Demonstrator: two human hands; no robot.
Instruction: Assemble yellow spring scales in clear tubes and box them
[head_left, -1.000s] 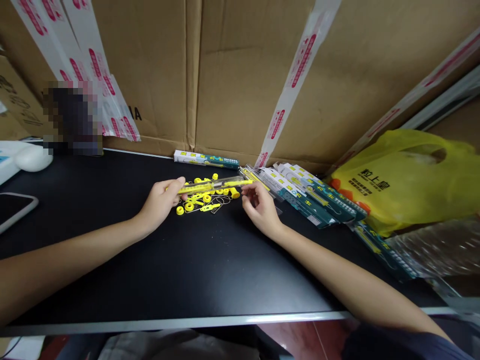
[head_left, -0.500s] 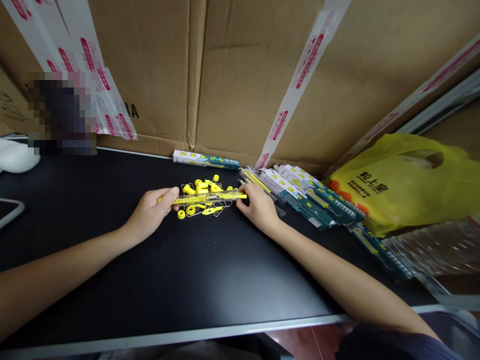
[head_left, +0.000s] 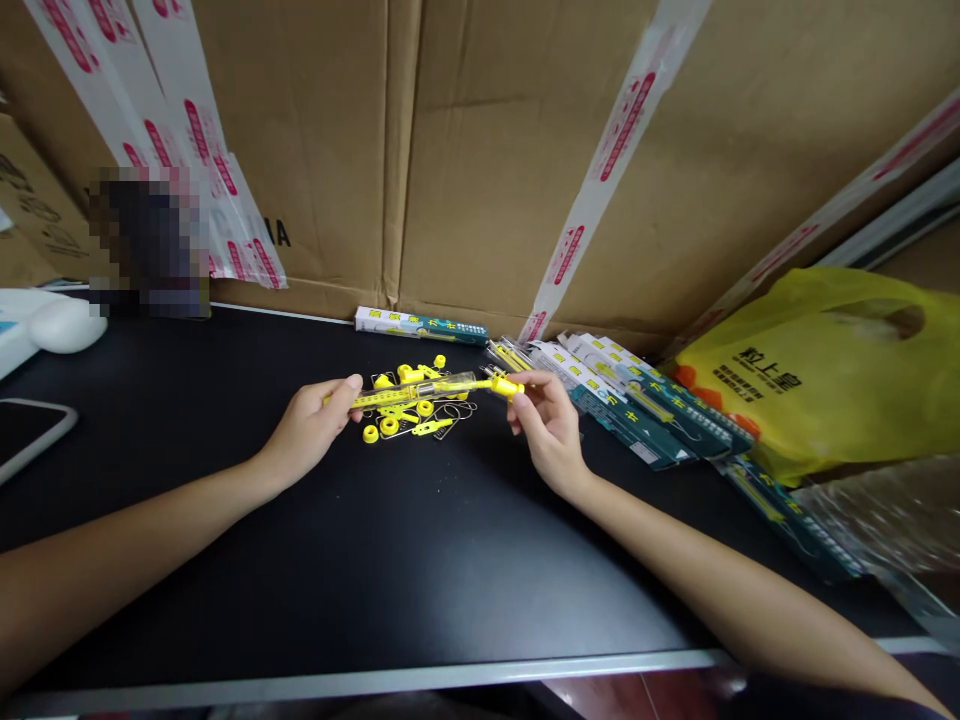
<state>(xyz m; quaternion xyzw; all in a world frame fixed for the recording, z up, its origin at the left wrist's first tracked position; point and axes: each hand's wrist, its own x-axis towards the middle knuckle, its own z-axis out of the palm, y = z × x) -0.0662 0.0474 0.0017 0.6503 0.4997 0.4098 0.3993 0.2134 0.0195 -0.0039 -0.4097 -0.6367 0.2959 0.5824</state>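
A spring scale [head_left: 409, 392] with a clear tube and yellow inner parts is held level above the black table. My left hand [head_left: 319, 415] is closed around its left end, thumb on top. At the other end, a yellow rod sticks out of the tube. My right hand [head_left: 551, 425] pinches a yellow cap [head_left: 508, 388] at the tip of that rod; whether the cap is seated on it I cannot tell. Below the tube lies a pile of yellow plastic parts [head_left: 388, 427] and wire hooks [head_left: 459, 411], partly hidden by the scale.
Several printed spring scale boxes [head_left: 630, 405] lie to the right, with clear tubes [head_left: 510, 352] beside them. One more box [head_left: 420, 326] rests by the cardboard wall [head_left: 480, 180]. A yellow bag [head_left: 832, 370] stands far right. A phone [head_left: 34, 432] lies at the left edge.
My right hand has moved slightly right and now has a yellow cap at the rod's end. The scale's right end is tilted up a little more. The view has shifted slightly.
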